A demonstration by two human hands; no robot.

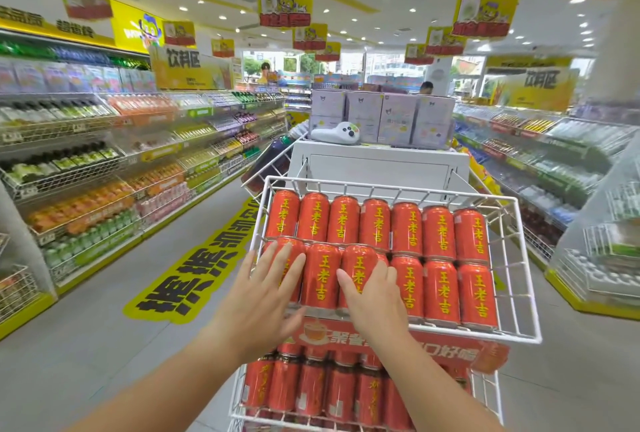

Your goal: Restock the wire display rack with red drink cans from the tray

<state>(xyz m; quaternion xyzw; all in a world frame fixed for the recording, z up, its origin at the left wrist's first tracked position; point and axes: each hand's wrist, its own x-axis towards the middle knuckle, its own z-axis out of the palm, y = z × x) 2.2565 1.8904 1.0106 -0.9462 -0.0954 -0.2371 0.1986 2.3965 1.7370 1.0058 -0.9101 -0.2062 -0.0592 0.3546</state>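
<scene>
Fingers (pixel 292 267) of the left hand (pixel 263 296) lie straight and spread on the smooth red cans (pixel 440 241). The right hand (pixel 375 300) rests flat beside it, fingers apart too. The glossy cylinders lie in two rows in the sloped top basket of the white wire rack (pixel 512 258), with more cans in the tier below.
</scene>
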